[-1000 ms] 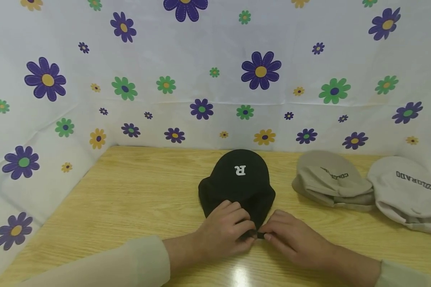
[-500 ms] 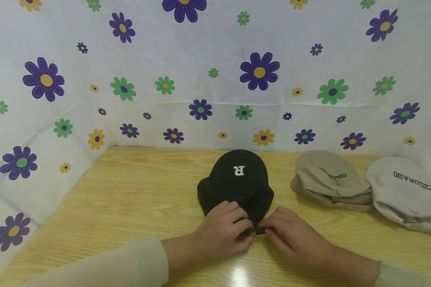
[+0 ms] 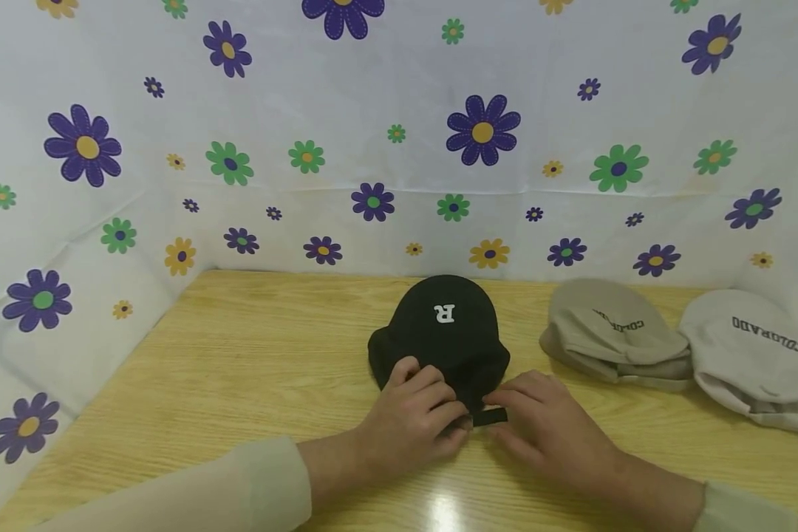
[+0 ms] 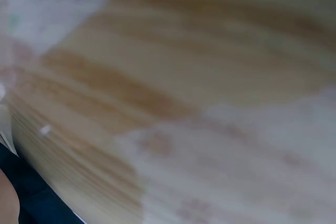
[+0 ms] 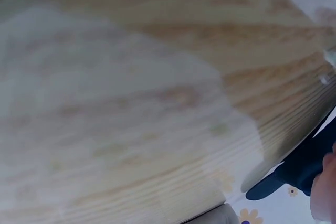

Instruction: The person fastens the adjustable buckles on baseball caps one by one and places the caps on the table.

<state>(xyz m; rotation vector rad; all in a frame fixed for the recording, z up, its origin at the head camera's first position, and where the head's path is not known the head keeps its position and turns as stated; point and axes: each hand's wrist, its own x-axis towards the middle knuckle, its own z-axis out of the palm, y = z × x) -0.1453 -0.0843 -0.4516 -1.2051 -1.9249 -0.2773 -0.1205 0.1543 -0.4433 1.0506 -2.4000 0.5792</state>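
Observation:
A black baseball cap (image 3: 445,325) with a white letter R lies on the table, its narrow strap (image 3: 490,417) at the near end. My left hand (image 3: 415,414) pinches the cap by the base of the strap, with its index finger raised higher on the fabric. My right hand (image 3: 552,417) is around the strap's free end, thumb and forefinger apart, the forefinger tip right at the cap's edge. In the left wrist view, part of the black cap (image 4: 42,195) fills the lower left corner. The right wrist view has the dark cap (image 5: 307,163) beside the right fingers (image 5: 324,192).
To the right on the wooden table (image 3: 253,347) lie a tan cap (image 3: 605,325) and a light grey cap (image 3: 745,347), both lettered COLORADO, side by side. A white flower-printed cloth (image 3: 399,81) hangs behind and at the sides.
My right thumb and forefinger have spread from their pinch, and more of the strap shows, now pointing slightly upward. Both hands have shifted a little away from me.

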